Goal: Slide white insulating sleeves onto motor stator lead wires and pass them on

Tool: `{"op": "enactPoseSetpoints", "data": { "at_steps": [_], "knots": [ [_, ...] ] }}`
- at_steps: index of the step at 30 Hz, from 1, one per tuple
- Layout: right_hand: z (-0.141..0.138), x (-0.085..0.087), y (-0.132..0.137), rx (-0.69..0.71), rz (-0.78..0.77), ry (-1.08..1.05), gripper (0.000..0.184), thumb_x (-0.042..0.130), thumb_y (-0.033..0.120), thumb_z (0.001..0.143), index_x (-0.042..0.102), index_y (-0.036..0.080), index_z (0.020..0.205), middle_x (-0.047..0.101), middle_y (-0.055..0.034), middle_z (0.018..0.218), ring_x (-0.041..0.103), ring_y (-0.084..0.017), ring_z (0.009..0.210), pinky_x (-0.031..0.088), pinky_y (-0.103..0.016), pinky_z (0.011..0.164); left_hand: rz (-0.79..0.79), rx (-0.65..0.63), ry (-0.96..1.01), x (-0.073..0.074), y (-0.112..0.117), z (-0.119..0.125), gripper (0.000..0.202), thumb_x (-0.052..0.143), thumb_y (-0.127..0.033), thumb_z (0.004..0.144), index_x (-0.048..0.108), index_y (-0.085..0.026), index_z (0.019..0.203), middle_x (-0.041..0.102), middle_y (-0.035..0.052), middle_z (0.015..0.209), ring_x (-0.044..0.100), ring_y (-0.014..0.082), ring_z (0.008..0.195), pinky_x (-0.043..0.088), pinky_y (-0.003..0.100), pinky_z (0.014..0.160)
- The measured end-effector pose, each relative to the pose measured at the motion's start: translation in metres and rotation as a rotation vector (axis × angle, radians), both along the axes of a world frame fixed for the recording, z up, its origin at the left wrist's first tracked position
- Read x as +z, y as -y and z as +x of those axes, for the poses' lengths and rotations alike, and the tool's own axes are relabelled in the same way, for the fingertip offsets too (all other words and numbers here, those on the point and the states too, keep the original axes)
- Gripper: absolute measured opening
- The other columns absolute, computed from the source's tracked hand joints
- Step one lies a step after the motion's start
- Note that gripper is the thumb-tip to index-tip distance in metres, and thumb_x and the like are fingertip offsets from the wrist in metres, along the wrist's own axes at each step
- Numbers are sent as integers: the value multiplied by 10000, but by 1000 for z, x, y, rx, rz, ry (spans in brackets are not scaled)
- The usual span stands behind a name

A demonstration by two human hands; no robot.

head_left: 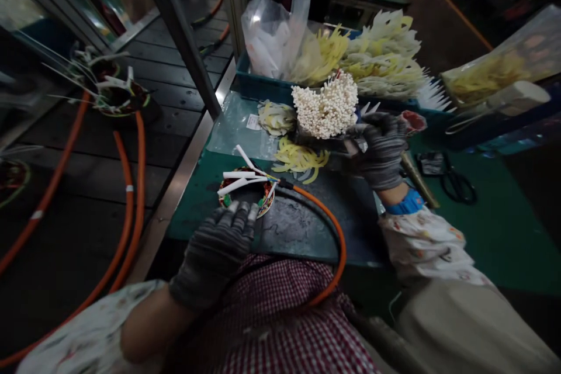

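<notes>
My left hand [219, 254], in a grey striped glove, rests with fingers stretched out at the near edge of a ring-shaped coil [268, 205] with multicoloured windings. White sleeves [239, 184] cover wires fanning over the coil from the end of an orange cable [326, 210], which curves down toward my lap. Off to the right, my right hand [381, 149], gloved alike, is curled beside a dense bundle of white-tipped sticks [326, 106]. Whatever its fingers hold is too dark and blurred to name. Loose yellow strips [300, 158] lie between the coil and the bundle.
Behind stands a blue-green tray [254, 85] with a plastic bag [276, 41] and piles of pale yellow strips [381, 58]. Black-handled scissors [458, 184] lie at right. A metal post [179, 29] rises at left, near more orange cables [127, 210] and coils. Another person stands opposite.
</notes>
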State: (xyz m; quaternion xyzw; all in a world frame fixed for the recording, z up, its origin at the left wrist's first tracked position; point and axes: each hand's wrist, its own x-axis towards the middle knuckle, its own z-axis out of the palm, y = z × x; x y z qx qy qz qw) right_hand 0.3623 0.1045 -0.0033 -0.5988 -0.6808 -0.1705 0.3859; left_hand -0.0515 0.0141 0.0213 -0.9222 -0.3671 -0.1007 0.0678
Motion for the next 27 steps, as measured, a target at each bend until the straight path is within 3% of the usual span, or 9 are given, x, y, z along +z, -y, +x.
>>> {"op": "enactPoseSetpoints", "data": {
  "at_steps": [4, 7, 10, 14, 17, 20, 23, 25, 27],
  "knots": [
    [34, -7, -29, -47, -119, 73, 334, 930, 561, 909, 880, 275, 1073, 778, -142, 1470, 595, -405, 1437, 410, -653, 1245, 84, -119, -85, -7, -10, -18, 616, 439, 28, 999, 814, -183, 1438, 824, 155, 1444, 860, 322, 1180, 721, 441, 921],
    [34, -9, -46, -100, -200, 30, 274, 853, 526, 996, 893, 258, 1039, 792, -137, 1473, 593, -366, 1458, 395, -630, 1219, 50, -183, 70, -22, -32, -32, 560, 497, -23, 1045, 805, -300, 1422, 864, 63, 1367, 846, 290, 1171, 708, 430, 951],
    [31, -8, -47, -140, -176, -5, 277, 822, 495, 1023, 864, 239, 927, 846, -167, 1321, 675, -361, 1357, 455, -614, 1133, 92, -209, 284, -42, -39, -37, 488, 527, -78, 1095, 768, -353, 1417, 872, 13, 1272, 828, 240, 1134, 696, 419, 1016],
    [27, -10, -26, 32, -19, -52, 298, 703, 545, 1069, 818, 298, 950, 882, -146, 1146, 802, -339, 1067, 607, -527, 938, 125, -76, 385, -62, -20, -20, 458, 534, -124, 1071, 689, -295, 1467, 835, 63, 1357, 764, 271, 1318, 614, 565, 1222],
    [18, -6, -12, 111, 93, -154, 368, 639, 625, 1089, 785, 290, 1046, 882, -141, 1058, 845, -331, 959, 661, -508, 856, 160, 32, 507, -72, -11, 0, 373, 635, -287, 1034, 660, -277, 1406, 800, 92, 1417, 729, 333, 1385, 545, 679, 1281],
    [-5, 17, 2, 168, 175, -287, 420, 731, 678, 1041, 790, 287, 1183, 867, -148, 1072, 859, -333, 930, 689, -515, 862, 146, -5, 572, -79, -19, 11, 316, 736, -448, 1021, 654, -295, 1285, 823, 56, 1255, 795, 314, 1211, 631, 635, 1184],
    [-44, 55, 31, 214, 206, -477, 329, 841, 572, 1016, 839, 311, 1215, 864, -101, 1074, 858, -342, 861, 709, -540, 798, 118, -28, 566, -82, -30, 12, 202, 734, -453, 1046, 679, -303, 1169, 819, 17, 1118, 814, 280, 1107, 646, 605, 1187],
    [-71, 75, 55, 265, 41, -601, 205, 787, 512, 1072, 848, 317, 1087, 840, -55, 932, 812, -300, 699, 701, -509, 665, 100, -4, 533, -82, -33, 12, 152, 736, -428, 1057, 703, -299, 1130, 821, 18, 1117, 808, 274, 1125, 604, 608, 1258],
    [-93, 80, 74, 281, -77, -574, 213, 766, 496, 1093, 824, 296, 1045, 829, -45, 914, 805, -269, 724, 717, -491, 712, 91, 28, 493, -80, -32, 13, 131, 759, -407, 1057, 719, -290, 1099, 819, 24, 1091, 801, 267, 1134, 564, 594, 1310]
  ]
}}
